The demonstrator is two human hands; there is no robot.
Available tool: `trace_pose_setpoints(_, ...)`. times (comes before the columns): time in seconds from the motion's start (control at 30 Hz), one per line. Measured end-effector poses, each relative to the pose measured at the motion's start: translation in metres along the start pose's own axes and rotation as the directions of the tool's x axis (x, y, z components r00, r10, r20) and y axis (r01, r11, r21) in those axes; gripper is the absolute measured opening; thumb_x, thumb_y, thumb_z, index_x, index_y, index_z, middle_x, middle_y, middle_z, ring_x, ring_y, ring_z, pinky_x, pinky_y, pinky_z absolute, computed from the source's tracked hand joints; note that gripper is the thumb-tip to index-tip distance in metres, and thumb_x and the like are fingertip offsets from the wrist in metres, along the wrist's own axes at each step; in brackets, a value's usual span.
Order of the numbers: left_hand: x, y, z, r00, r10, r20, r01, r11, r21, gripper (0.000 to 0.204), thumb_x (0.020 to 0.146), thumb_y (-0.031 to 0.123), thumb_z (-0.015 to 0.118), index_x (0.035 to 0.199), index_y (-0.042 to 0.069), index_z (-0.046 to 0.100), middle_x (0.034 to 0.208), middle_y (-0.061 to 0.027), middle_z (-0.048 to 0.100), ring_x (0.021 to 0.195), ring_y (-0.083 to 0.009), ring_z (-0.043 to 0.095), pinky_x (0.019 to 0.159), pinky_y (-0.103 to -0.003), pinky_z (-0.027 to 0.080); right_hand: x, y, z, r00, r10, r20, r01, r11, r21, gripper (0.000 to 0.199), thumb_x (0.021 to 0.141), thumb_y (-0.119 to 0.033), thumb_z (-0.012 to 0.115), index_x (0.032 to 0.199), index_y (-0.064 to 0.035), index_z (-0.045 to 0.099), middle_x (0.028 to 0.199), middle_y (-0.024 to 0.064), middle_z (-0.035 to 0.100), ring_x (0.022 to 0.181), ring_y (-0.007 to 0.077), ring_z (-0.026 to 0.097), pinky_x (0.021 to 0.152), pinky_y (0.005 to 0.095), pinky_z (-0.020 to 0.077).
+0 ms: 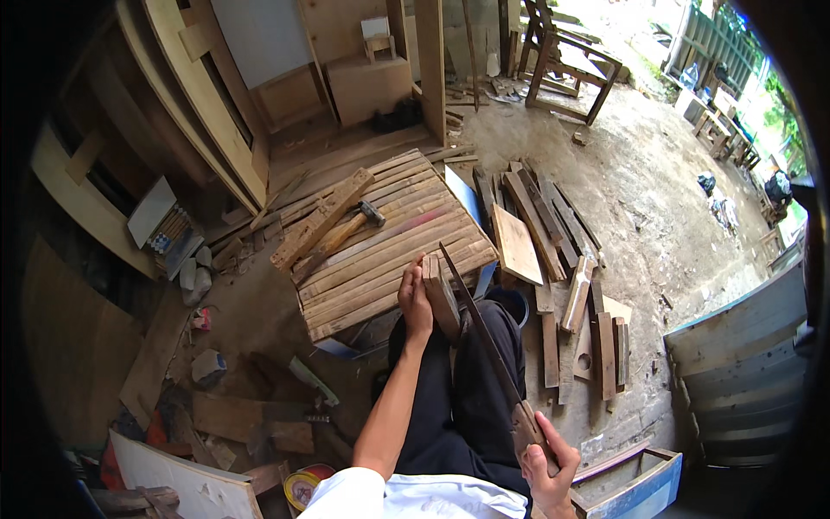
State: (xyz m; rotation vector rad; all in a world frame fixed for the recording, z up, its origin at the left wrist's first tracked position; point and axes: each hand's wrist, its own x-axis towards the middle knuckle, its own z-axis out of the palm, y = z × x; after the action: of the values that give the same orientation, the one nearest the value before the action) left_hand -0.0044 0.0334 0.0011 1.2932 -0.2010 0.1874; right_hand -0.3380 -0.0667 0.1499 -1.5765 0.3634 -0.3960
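Above my lap, my left hand (416, 303) is wrapped round a short wooden block (441, 298), standing on edge by the near side of a slatted bamboo table (406, 229). My right hand (550, 471) grips the wooden handle of a handsaw (493, 346). Its long dark blade slants up and to the left, the tip close beside the block's right side; whether they touch I cannot tell. On the table lie a hammer (350, 229) with a wooden handle and a thick wooden beam (324, 221), both left of the block.
Several wood offcuts (553, 225) are piled on the floor right of the table. A wooden chair frame (571, 65) stands farther back. An open drawer-like box (627, 484) sits by my right hand. Tall wooden panels (207, 104) lean at the left, and scrap boards (233, 419) lie lower left.
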Motion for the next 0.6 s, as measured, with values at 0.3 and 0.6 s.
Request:
trace_pose_setpoints(0.3, -0.015, 0.029, 0.009, 0.962, -0.008, 0.273, -0.022, 0.994, 0.106, 0.057, 0.099, 0.042, 0.062, 0.142, 0.005, 0.054, 0.134, -0.0126, 0.062, 0.122, -0.0206, 0.056, 0.104, -0.032, 0.043, 0.004, 0.002, -0.01, 0.988, 0.152, 0.005, -0.151, 0.985, 0.088, 0.05, 0.097, -0.01, 0.057, 0.143, 0.006, 0.047, 0.064, -0.0042, 0.048, 0.049, 0.0019, 0.04, 0.044, 0.0208, 0.0367)
trace_pose_setpoints(0.6, -0.02, 0.034, 0.037, 0.941, 0.273, 0.2, -0.332, 0.86, 0.388, 0.053, 0.1, 0.035, 0.06, 0.138, -0.002, 0.052, 0.125, -0.0243, 0.061, 0.117, -0.0401, 0.058, 0.1, -0.044, 0.045, 0.015, 0.01, -0.009, 0.996, 0.089, -0.005, -0.088, 0.991, 0.104, 0.047, 0.095, -0.012, 0.059, 0.139, 0.0045, 0.054, 0.065, 0.0015, 0.059, 0.049, 0.0056, 0.052, 0.044, 0.0217, 0.0419)
